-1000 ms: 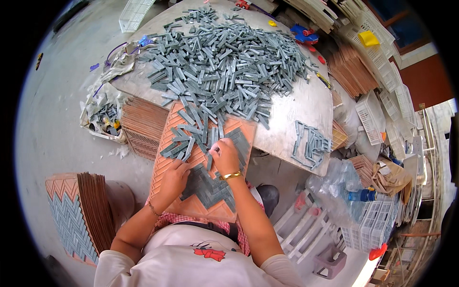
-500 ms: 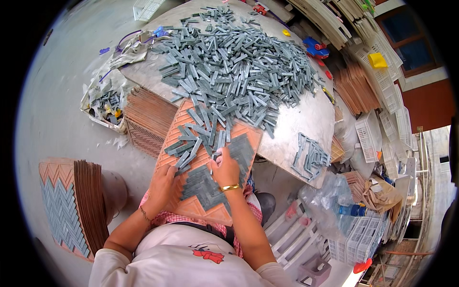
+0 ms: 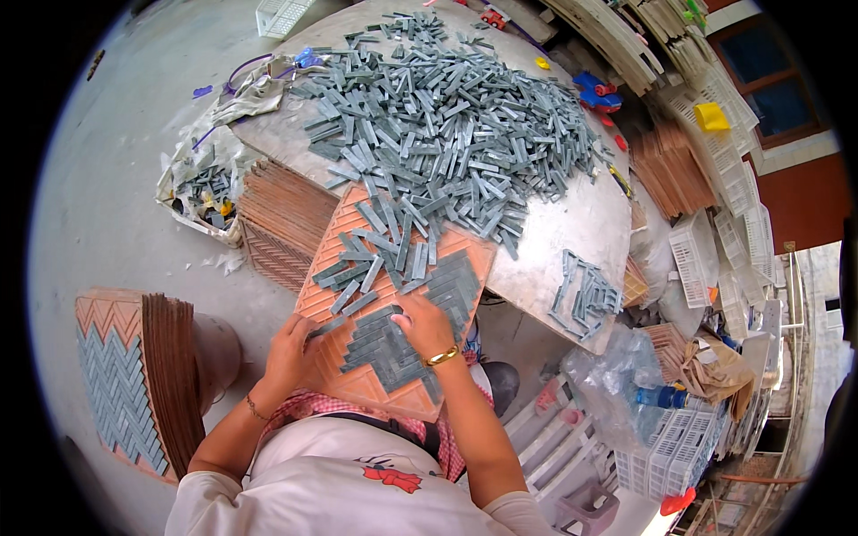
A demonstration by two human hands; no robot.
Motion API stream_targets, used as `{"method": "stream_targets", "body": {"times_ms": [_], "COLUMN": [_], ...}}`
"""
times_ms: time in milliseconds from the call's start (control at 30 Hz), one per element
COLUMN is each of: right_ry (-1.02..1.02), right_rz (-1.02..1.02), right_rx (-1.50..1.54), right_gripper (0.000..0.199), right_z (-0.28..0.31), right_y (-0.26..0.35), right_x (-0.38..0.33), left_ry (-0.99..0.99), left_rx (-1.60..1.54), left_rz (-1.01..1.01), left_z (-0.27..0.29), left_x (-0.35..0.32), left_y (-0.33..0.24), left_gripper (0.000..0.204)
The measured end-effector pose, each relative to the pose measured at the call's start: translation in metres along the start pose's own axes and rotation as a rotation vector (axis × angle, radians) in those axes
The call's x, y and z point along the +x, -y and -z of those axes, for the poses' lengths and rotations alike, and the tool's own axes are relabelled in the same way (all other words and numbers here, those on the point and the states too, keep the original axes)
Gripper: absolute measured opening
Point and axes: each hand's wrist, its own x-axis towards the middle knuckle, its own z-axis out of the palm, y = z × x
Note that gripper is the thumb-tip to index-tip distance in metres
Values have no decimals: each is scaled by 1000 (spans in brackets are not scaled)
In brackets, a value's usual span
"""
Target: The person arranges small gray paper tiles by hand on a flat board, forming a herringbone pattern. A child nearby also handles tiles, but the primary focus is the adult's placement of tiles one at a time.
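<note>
An orange grooved tray (image 3: 402,404) rests tilted across my lap and the table edge. Dark grey-green tile strips (image 3: 384,347) fill part of its grooves in a herringbone pattern. Loose strips (image 3: 365,268) are heaped on its upper half. At the tray's left edge, my left hand (image 3: 290,351) is closed around a tile strip (image 3: 325,329). My right hand (image 3: 426,326), with a gold bangle at the wrist, is over the laid pattern. Its thumb and fingers pinch a small dark strip (image 3: 395,311), mostly hidden by the fingertips.
A large pile of strips (image 3: 456,116) covers the table (image 3: 572,210), with a smaller group (image 3: 585,295) at its right. Stacked orange trays (image 3: 281,214) stand left of the table; another stack (image 3: 170,384), topped by a filled tray, is farther left. White crates (image 3: 666,451) stand at right.
My left hand has drawn back down and left from the loose strips, with a strip in it. My right hand has shifted slightly lower on the pattern. The view has moved slightly.
</note>
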Motion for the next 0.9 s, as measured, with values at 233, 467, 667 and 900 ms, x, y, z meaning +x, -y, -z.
{"method": "stream_targets", "body": {"times_ms": [233,467,667,900], "right_ry": [-60,-54,-18,268], "right_rz": [29,226,411,-1], "right_rx": [66,-105,-204,398], "right_gripper": [33,21,14,31], "right_z": [9,-24,-20,-21], "right_y": [28,39,30,70], "right_x": [5,33,38,1], "left_ry": [-62,-88,-69,-28], "left_rx": [93,111,273,210], "left_rz": [-118,-132,-228,-150], "left_z": [12,16,16,17], "left_x": [-13,-21,-19,-19], "left_y": [9,7,10,23], "left_gripper": [25,24,24,24]}}
